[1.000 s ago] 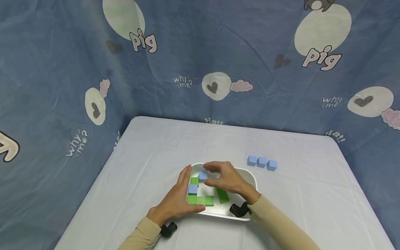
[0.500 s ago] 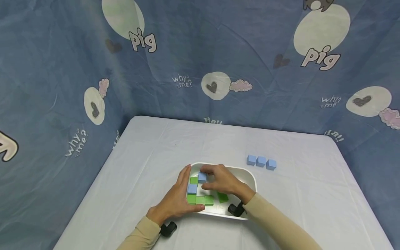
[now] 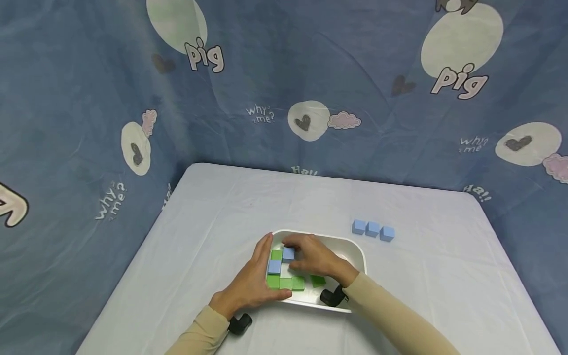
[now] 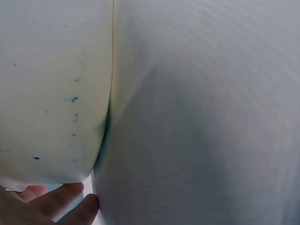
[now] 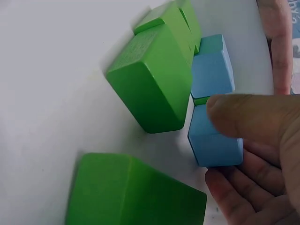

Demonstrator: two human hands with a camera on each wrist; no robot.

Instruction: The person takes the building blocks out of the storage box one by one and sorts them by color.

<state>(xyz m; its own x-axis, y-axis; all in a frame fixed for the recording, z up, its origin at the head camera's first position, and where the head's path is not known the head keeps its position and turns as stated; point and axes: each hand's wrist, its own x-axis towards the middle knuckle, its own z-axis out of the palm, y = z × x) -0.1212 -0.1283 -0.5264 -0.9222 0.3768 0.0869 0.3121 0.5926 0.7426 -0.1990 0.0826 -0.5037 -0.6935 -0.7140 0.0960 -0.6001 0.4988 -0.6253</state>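
Observation:
My left hand [image 3: 250,283] holds the left end of a white tray [image 3: 352,251], fingers along its outer left wall, thumb at the near rim. In the left wrist view its fingertips [image 4: 86,206] press against the tray wall. My right hand [image 3: 319,256] reaches inside, its thumb and fingers around a blue block [image 3: 288,254]. The right wrist view shows the thumb over one face of that blue block [image 5: 215,147]. Beside it lie a green block [image 3: 276,255] and another blue block [image 3: 274,266]. A row of green blocks [image 3: 285,283] runs along the near side.
A separate green block [image 3: 317,281] lies turned at an angle in the tray, partly under my right hand. Three blue blocks [image 3: 372,229] stand in a row on the white tablecloth [image 3: 239,212] beyond the tray. A patterned blue curtain [image 3: 248,148] hangs behind the table.
My right hand has moved left and closed in on the blue block. That block has slid slightly toward the near side of the tray. The left hand stays in place.

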